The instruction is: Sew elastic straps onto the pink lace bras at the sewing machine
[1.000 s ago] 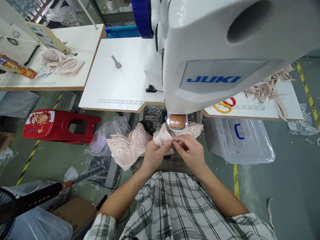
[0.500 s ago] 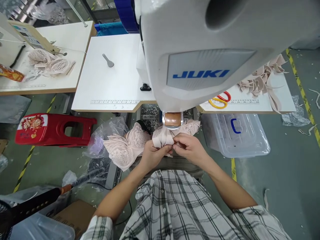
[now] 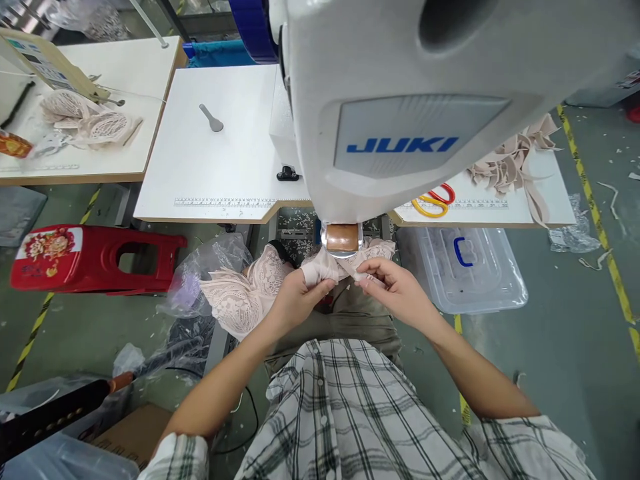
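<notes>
A pale pink lace bra (image 3: 237, 297) lies below the head of a JUKI sewing machine (image 3: 400, 143), its cups spread to the left of my hands. My left hand (image 3: 300, 293) is closed on the bra's smooth band, thumb on top. With thumb and forefinger, my right hand (image 3: 393, 290) pinches the bra's edge on the other side. Between the hands the fabric runs up to the machine's round metal and brown end (image 3: 343, 240). The needle area is hidden behind that end.
Red-and-yellow scissors (image 3: 433, 201) and a heap of pink fabric strips (image 3: 515, 167) lie on the right tabletop. A grey spoon-shaped tool (image 3: 211, 119) rests on the left one. A clear lidded box (image 3: 470, 273) stands below right, a red stool (image 3: 100, 260) at left.
My hands have moved apart, the right one shifting rightward with the fabric edge. The band between them is now spread out. The whole view has shifted slightly.
</notes>
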`<state>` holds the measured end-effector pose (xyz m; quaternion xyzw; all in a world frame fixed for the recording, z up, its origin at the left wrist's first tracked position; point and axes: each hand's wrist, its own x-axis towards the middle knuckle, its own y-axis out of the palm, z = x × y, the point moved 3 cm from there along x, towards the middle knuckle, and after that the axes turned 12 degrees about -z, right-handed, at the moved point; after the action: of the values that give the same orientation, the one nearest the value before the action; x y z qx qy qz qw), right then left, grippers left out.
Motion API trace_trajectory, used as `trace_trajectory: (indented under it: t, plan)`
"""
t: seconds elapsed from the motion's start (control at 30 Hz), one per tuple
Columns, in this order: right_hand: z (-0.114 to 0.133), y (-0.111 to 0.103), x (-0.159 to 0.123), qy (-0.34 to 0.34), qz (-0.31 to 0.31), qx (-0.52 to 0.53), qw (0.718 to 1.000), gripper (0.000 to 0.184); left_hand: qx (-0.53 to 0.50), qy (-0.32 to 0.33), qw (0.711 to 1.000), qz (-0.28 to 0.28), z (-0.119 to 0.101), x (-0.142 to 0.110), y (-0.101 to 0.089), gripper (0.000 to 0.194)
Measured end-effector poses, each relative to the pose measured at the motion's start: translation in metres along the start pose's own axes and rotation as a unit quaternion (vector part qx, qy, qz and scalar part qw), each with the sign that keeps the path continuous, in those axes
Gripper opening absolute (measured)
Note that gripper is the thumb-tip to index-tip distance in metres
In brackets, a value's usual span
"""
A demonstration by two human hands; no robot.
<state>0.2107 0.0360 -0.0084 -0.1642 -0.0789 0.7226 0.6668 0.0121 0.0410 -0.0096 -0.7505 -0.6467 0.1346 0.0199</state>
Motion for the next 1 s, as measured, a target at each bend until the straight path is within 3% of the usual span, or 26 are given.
trace_trajectory:
  t: [0.23, 0.37, 0.53, 0.63, 0.83, 1.0]
  plan:
    - [0.011, -0.007, -0.003, -0.052, 0.015, -0.103, 0.993, 0.013, -0.013, -0.017, 0.999, 0.028, -0.006, 0.0, 0.0, 0.026]
    - [0.019, -0.004, -0.001, -0.104, 0.024, -0.143, 0.984, 0.005, 0.013, 0.013, 0.999, 0.027, -0.018, -0.007, 0.004, 0.02]
    - [0.023, 0.001, -0.001, -0.154, 0.002, -0.205, 0.966, 0.01, 0.08, 0.057, 0.995, 0.004, -0.026, -0.01, 0.011, 0.015]
    - [0.024, 0.001, 0.001, -0.141, 0.008, -0.2, 0.969, 0.008, 0.092, 0.058, 0.994, -0.004, -0.026, -0.008, 0.012, 0.016]
    - [0.023, -0.005, 0.012, -0.093, 0.07, -0.123, 0.986, 0.009, 0.013, 0.036, 0.999, 0.002, -0.03, -0.004, 0.012, 0.022]
    - [0.027, -0.004, 0.014, -0.06, 0.054, -0.06, 0.995, 0.013, -0.026, -0.003, 1.0, 0.007, -0.029, -0.002, 0.011, 0.024]
